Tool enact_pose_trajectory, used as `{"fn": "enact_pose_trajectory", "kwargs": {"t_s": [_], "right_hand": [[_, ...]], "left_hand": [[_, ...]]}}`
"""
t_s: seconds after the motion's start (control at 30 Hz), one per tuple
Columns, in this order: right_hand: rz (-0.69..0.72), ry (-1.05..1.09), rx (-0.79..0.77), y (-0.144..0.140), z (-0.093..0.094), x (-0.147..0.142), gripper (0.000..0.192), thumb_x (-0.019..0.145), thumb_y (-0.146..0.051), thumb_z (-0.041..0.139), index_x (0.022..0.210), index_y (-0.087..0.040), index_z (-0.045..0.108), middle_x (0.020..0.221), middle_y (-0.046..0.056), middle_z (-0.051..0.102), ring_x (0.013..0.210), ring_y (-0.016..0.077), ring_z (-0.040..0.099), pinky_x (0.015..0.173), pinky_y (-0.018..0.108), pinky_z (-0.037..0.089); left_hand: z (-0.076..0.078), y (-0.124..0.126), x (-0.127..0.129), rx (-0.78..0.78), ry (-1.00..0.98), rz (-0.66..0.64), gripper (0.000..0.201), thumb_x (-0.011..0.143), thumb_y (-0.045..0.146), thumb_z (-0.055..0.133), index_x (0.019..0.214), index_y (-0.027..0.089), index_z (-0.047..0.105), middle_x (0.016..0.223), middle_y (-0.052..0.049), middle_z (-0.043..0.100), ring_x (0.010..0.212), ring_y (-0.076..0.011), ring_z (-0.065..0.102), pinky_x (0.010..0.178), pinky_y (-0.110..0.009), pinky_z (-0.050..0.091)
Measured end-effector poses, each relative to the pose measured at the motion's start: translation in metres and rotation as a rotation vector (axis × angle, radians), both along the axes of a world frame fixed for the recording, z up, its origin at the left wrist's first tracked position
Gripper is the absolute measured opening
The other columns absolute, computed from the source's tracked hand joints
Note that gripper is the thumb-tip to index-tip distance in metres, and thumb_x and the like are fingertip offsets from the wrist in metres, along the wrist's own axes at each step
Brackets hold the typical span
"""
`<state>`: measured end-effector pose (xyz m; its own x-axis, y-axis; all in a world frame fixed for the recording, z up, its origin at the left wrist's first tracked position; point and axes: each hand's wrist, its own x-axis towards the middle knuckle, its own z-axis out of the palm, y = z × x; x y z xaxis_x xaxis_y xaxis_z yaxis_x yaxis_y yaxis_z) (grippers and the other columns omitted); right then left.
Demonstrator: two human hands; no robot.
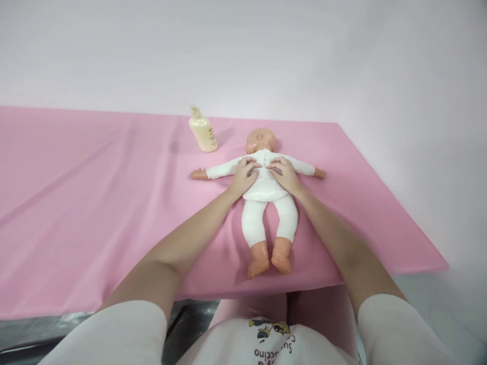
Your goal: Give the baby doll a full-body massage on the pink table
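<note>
The left hand and the right hand are resting on the upper torso of a doll, one on each side of its midline, with a narrow gap showing between the fingertips. Both hands are lying with fingers slightly spread and bent; whether any fingertip is pinching the white top, I cannot tell. The doll is lying stretched out near the front edge of a pink cover, its arms reaching out sideways, its head turning toward the left and its bare feet pointing toward the person. Beyond the doll's left-side arm, a pale yellow bottle is standing on the cover, near the head but apart from it. A pale wall is rising behind.
</note>
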<state>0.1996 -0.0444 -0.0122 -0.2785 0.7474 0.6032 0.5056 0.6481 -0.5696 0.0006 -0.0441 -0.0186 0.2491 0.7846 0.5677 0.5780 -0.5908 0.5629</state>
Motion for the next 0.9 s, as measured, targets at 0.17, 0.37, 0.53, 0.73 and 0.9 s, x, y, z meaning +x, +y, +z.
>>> {"fn": "enact_pose_trajectory", "kwargs": {"t_s": [0.17, 0.37, 0.53, 0.73, 0.9], "right_hand": [[0.034, 0.013, -0.035, 0.003, -0.001, 0.003, 0.022, 0.085, -0.012, 0.051, 0.091, -0.021, 0.070, 0.101, 0.006, 0.067, 0.102, 0.0201, 0.060, 0.099, 0.039, 0.046], [0.034, 0.031, -0.057, 0.006, -0.002, 0.007, 0.028, 0.083, -0.010, 0.045, 0.095, -0.021, 0.067, 0.103, 0.005, 0.070, 0.102, 0.0200, 0.061, 0.097, 0.039, 0.048], [-0.039, -0.002, 0.041, 0.007, -0.007, 0.006, 0.028, 0.082, -0.011, 0.046, 0.098, -0.021, 0.067, 0.108, 0.007, 0.066, 0.109, 0.0221, 0.058, 0.104, 0.042, 0.044], [-0.111, -0.039, 0.033, 0.010, -0.014, 0.010, 0.037, 0.085, -0.020, 0.047, 0.120, -0.021, 0.061, 0.129, 0.010, 0.058, 0.124, 0.0229, 0.051, 0.113, 0.044, 0.037], [-0.093, -0.081, -0.034, 0.013, -0.018, 0.012, 0.046, 0.089, -0.032, 0.045, 0.133, -0.020, 0.053, 0.144, 0.011, 0.049, 0.134, 0.0249, 0.043, 0.118, 0.047, 0.029]], "left_hand": [[-0.002, 0.003, 0.000, -0.011, -0.025, -0.017, 0.021, 0.082, 0.017, 0.052, 0.095, 0.021, 0.068, 0.120, -0.007, 0.060, 0.117, -0.0238, 0.052, 0.108, -0.045, 0.036], [-0.005, 0.007, -0.002, 0.001, -0.054, -0.024, 0.034, 0.082, 0.009, 0.040, 0.093, 0.021, 0.069, 0.118, -0.006, 0.063, 0.115, -0.0216, 0.055, 0.106, -0.045, 0.038], [-0.006, 0.007, -0.002, 0.047, -0.064, -0.016, 0.033, 0.084, 0.012, 0.040, 0.104, 0.019, 0.066, 0.118, -0.008, 0.066, 0.115, -0.0216, 0.057, 0.107, -0.044, 0.040], [-0.011, 0.013, -0.005, 0.040, -0.022, -0.050, 0.043, 0.088, 0.021, 0.042, 0.128, 0.019, 0.057, 0.142, -0.009, 0.053, 0.135, -0.0225, 0.044, 0.117, -0.047, 0.030], [-0.018, 0.021, -0.007, 0.024, -0.004, -0.069, 0.046, 0.089, 0.026, 0.040, 0.132, 0.020, 0.055, 0.146, -0.007, 0.049, 0.140, -0.0228, 0.039, 0.120, -0.050, 0.026]]}}
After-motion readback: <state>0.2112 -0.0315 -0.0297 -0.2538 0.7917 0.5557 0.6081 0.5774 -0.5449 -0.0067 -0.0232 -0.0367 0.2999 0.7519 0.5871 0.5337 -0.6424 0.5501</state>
